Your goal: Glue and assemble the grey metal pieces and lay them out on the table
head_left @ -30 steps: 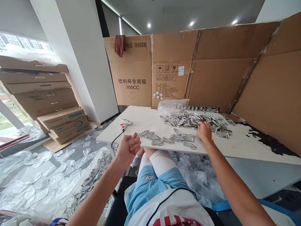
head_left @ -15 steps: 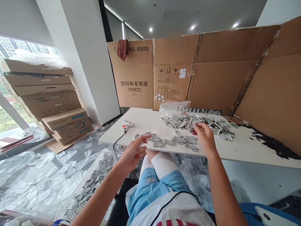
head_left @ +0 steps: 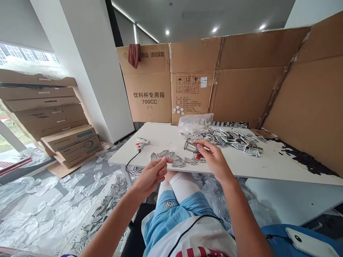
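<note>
My right hand [head_left: 213, 160] pinches a grey frame-shaped piece [head_left: 190, 146] with open slots, held tilted just above the table. My left hand [head_left: 153, 175] is closed at the table's front edge, thumb against index finger; whatever it may hold is hidden. Between and behind my hands, several similar silver-edged loose frames [head_left: 175, 157] lie on the white table [head_left: 163, 135]. A large heap of these frames [head_left: 232, 139] is spread farther back on the right.
A white glue gun [head_left: 142, 142] with a dark cord lies at the table's left. A clear plastic bag [head_left: 194, 123] sits by the heap. Black scraps [head_left: 308, 160] cover the right end. Cardboard walls [head_left: 193, 64] stand behind. Plastic wrappers [head_left: 40, 210] litter the floor.
My right hand has brought the frame-shaped piece from the heap leftward and nearer to my left hand. My left hand stays near the table edge; the view has shifted slightly.
</note>
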